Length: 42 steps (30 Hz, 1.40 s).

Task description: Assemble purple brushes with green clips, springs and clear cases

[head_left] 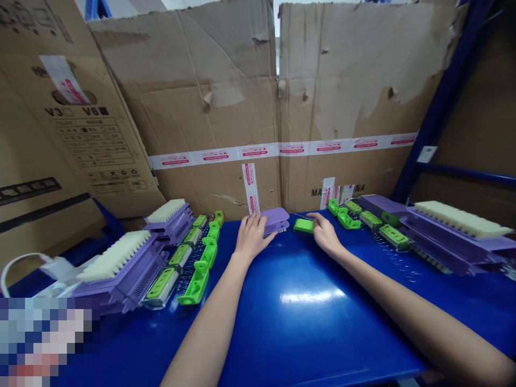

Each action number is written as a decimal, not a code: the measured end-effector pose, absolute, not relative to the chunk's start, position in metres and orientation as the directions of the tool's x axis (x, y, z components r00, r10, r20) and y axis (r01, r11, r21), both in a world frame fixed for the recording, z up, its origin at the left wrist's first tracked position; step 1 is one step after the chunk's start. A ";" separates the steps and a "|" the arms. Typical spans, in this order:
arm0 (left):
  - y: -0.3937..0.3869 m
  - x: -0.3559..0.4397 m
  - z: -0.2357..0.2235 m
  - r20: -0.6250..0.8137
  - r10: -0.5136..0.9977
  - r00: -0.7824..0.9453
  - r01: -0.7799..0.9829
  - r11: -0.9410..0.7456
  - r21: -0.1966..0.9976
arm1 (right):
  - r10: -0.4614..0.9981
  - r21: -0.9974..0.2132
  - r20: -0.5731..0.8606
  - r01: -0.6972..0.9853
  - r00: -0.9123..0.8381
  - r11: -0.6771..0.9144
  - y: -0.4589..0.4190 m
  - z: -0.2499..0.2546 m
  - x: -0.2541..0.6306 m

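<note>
A purple slatted plastic part (276, 216) with a rounded end lies near the back of the blue table, and my left hand (253, 235) grips its left end with the fingers over the top. To the right, my right hand (324, 235) is closed at the end of a bright green plastic piece (303, 226), its fingertips partly hidden behind the hand. A thin dark wire-like bit (303, 216) shows just above the green piece; whether the fingers hold it too, I cannot tell. The purple and green parts are apart.
Purple parts with cream foam blocks (116, 255) stand at left, beside green-labelled clear pieces (162, 286) and green brackets (197, 284). Similar purple stacks (463, 219) and green brackets (349, 219) are at right. Cardboard (217, 118) walls the back. A white plug (56, 267) sits far left.
</note>
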<state>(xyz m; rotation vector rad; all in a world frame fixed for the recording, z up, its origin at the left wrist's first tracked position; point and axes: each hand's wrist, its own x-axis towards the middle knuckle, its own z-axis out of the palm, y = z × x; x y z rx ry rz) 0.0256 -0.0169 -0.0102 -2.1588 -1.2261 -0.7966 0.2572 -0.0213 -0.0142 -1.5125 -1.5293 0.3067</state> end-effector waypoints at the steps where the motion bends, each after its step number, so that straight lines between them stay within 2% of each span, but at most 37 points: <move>1: -0.017 0.025 -0.010 0.713 0.562 0.420 0.878 -0.451 -0.161 | 0.888 -0.746 0.402 0.642 0.224 0.176 -0.021 -0.014 0.258; 4: -0.017 0.024 -0.009 0.720 0.542 0.434 0.865 -0.475 -0.164 | 0.892 -0.758 0.357 0.644 0.277 0.103 -0.020 -0.014 0.260; 6: -0.018 0.024 -0.008 0.722 0.531 0.443 0.854 -0.494 -0.161 | 0.888 -0.724 0.365 0.685 0.281 0.081 -0.021 -0.014 0.260; 10: -0.019 0.025 -0.007 0.721 0.515 0.463 0.837 -0.522 -0.165 | 0.882 -0.601 0.419 0.794 0.216 0.092 -0.027 -0.009 0.259; 13: -0.020 0.025 -0.006 0.720 0.510 0.471 0.831 -0.531 -0.168 | 0.875 -0.444 0.478 0.881 0.078 0.164 -0.030 -0.005 0.258; 15: -0.020 0.024 -0.006 0.718 0.506 0.478 0.828 -0.532 -0.176 | 0.878 -0.392 0.477 0.899 0.019 0.194 -0.031 -0.003 0.257; 17: -0.020 0.024 -0.005 0.711 0.503 0.491 0.822 -0.538 -0.187 | 0.899 -0.479 0.432 0.861 0.064 0.169 -0.031 -0.001 0.257; 19: -0.021 0.024 -0.003 0.697 0.498 0.516 0.808 -0.554 -0.203 | 0.923 -0.660 0.344 0.743 0.173 0.107 -0.031 0.001 0.256; 22: -0.024 0.025 0.000 0.665 0.478 0.573 0.773 -0.585 -0.245 | 0.947 -0.903 0.158 0.428 0.280 0.024 -0.032 0.004 0.251; 24: -0.026 0.027 0.002 0.645 0.464 0.608 0.751 -0.600 -0.277 | 0.964 -0.983 0.032 0.183 0.265 -0.018 -0.035 0.006 0.246; 26: -0.028 0.030 0.004 0.630 0.455 0.630 0.736 -0.609 -0.296 | 0.977 -0.999 -0.042 0.021 0.207 -0.048 -0.039 0.008 0.241; 28: -0.031 0.032 0.006 0.619 0.451 0.643 0.725 -0.620 -0.301 | 0.985 -0.998 -0.061 -0.026 0.163 -0.057 -0.043 0.010 0.236; 33: -0.037 0.040 0.012 0.599 0.491 0.632 0.736 -0.622 -0.266 | 0.994 -1.000 -0.026 0.002 0.107 -0.026 -0.048 0.011 0.230; 42: -0.042 0.050 0.017 0.584 0.641 0.498 0.844 -0.512 -0.158 | 0.998 -0.999 0.050 0.005 0.042 0.050 -0.044 0.002 0.229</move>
